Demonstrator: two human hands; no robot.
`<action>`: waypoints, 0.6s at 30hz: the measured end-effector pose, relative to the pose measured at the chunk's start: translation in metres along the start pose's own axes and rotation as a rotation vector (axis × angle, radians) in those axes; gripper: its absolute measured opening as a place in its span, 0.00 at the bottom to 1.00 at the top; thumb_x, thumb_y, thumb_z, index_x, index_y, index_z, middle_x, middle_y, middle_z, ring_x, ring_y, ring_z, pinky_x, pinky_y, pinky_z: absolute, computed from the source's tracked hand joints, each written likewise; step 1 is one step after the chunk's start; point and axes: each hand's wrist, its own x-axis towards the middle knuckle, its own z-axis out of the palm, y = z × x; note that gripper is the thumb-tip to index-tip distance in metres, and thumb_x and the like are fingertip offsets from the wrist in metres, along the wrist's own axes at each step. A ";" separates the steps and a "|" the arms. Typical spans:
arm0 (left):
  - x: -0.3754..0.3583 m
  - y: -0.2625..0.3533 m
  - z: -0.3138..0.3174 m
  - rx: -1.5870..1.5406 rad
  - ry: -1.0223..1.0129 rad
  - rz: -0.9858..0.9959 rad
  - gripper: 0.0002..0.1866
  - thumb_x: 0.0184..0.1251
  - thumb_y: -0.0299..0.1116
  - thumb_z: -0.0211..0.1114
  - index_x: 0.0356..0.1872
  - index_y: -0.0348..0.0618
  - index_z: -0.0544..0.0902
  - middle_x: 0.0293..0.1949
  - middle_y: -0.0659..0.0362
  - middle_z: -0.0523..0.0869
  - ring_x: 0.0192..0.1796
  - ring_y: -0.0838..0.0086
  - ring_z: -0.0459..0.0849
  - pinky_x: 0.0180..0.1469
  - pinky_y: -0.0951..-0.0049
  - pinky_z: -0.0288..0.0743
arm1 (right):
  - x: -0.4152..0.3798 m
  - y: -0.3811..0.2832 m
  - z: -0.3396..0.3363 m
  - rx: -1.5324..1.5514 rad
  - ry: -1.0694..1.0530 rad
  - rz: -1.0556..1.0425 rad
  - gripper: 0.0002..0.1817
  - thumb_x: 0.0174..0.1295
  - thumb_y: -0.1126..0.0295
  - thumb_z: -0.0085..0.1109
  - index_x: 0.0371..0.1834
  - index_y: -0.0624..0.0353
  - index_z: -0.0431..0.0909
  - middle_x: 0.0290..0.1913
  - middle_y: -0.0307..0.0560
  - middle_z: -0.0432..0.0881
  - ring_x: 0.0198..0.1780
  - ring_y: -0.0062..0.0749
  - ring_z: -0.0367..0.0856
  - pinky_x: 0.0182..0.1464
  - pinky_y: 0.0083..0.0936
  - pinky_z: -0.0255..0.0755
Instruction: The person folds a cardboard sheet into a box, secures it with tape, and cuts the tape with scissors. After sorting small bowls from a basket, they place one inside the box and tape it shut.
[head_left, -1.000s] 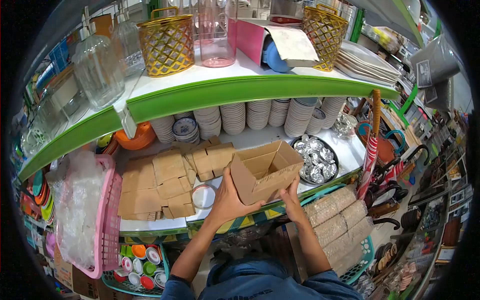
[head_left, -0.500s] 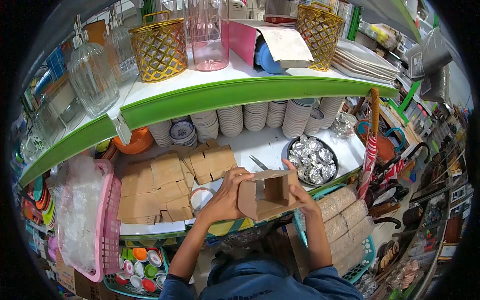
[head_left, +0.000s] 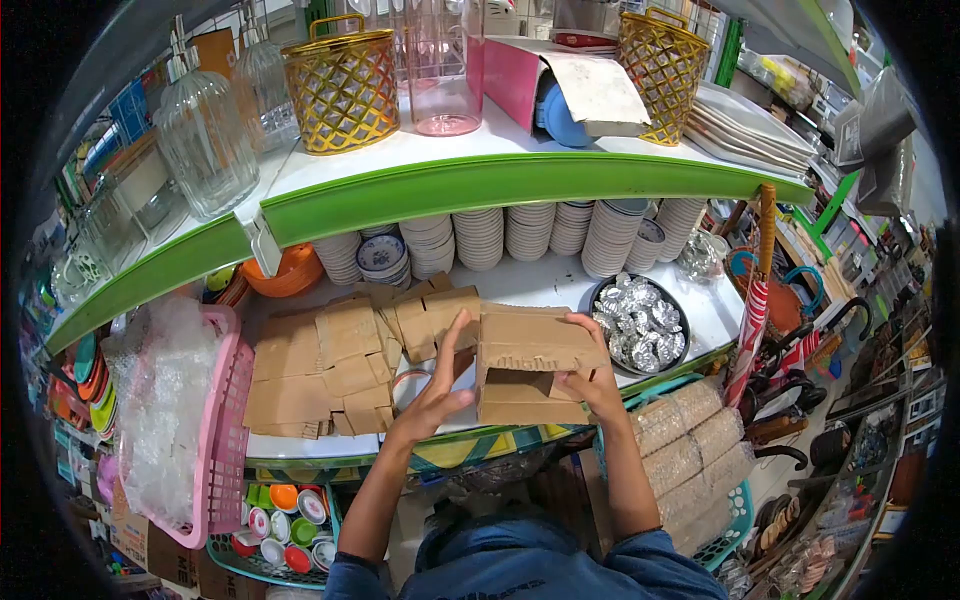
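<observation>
Shelf [head_left: 545, 283] behind, right fingers [head_left: 584, 322] hold box [head_left: 535, 340], left fingers [head_left: 456, 332] seemingly beside.

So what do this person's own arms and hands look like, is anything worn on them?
The hands are bare, with no gloves. The forearms are uncovered too, with no watch or bracelet to be seen. Dark blue sleeves cover the upper arms, with no marking that I can see.

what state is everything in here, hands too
cardboard box: open, held in the right hand
right hand: gripping the box's right side
left hand: open, beside the box
cardboard pieces: flat, piled
pink basket: full of clear wrap
bowls: stacked
square plates: stacked
striped umbrella: furled
</observation>
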 end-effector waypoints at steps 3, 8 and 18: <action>-0.001 0.001 0.000 0.374 0.065 -0.054 0.61 0.56 0.47 0.75 0.79 0.48 0.37 0.77 0.44 0.45 0.80 0.56 0.45 0.78 0.54 0.42 | 0.000 0.007 0.001 -0.069 -0.024 -0.021 0.42 0.46 0.71 0.71 0.68 0.54 0.63 0.60 0.43 0.69 0.64 0.30 0.67 0.67 0.28 0.59; -0.004 -0.004 0.005 0.400 0.117 -0.055 0.56 0.53 0.33 0.77 0.78 0.47 0.48 0.75 0.48 0.55 0.76 0.56 0.56 0.76 0.57 0.52 | -0.002 0.008 0.006 -0.155 -0.052 -0.048 0.45 0.42 0.66 0.77 0.67 0.54 0.64 0.62 0.43 0.68 0.66 0.34 0.67 0.68 0.30 0.59; -0.001 -0.005 -0.003 0.745 -0.114 -0.121 0.41 0.45 0.26 0.77 0.65 0.51 0.69 0.61 0.53 0.70 0.69 0.56 0.67 0.69 0.62 0.64 | -0.007 0.036 -0.021 -0.310 -0.228 0.080 0.46 0.37 0.70 0.81 0.65 0.55 0.68 0.60 0.42 0.73 0.61 0.31 0.73 0.64 0.27 0.66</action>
